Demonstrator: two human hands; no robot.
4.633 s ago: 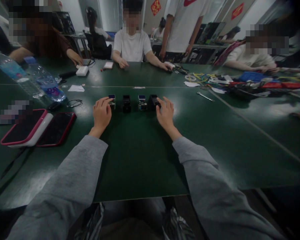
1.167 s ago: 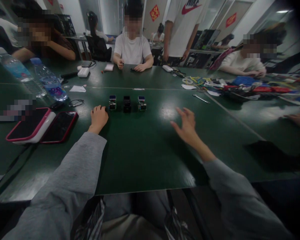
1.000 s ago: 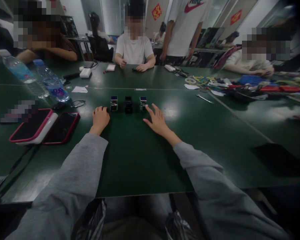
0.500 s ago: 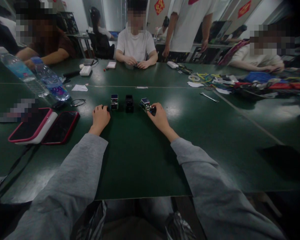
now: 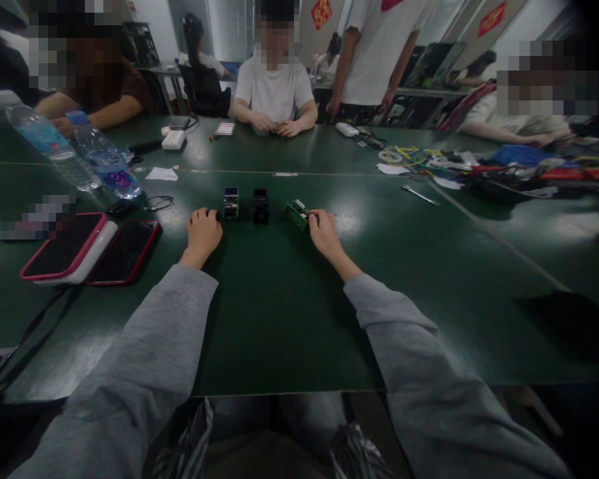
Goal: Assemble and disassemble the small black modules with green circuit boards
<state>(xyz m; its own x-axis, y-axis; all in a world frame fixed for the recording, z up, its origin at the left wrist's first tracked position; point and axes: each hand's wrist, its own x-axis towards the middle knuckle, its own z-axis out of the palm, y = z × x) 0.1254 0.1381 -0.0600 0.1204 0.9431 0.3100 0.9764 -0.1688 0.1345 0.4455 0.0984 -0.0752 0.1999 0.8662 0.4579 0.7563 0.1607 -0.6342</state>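
Note:
My right hand (image 5: 324, 234) pinches a small green circuit board (image 5: 297, 214) by its right end. The board is tilted, its green face turned towards me and pale parts along its top. My left hand (image 5: 203, 234) rests on the table with its fingers curled over a small dark thing, mostly hidden, that I cannot make out. Just right of those fingers stands a small electronic module (image 5: 231, 203) with a dark blue screen on top. A black plastic housing (image 5: 260, 205) stands between that module and the circuit board.
On the left lie two phones (image 5: 124, 251) (image 5: 62, 246) and leaning-looking water bottles (image 5: 107, 163). A wrench (image 5: 420, 195) and a heap of cables (image 5: 509, 169) are to the right. A person in white (image 5: 273, 93) sits across the green table (image 5: 279, 319).
My right hand has turned the circuit board, so its green face now shows instead of its screen side. The left hand stays in place by the module.

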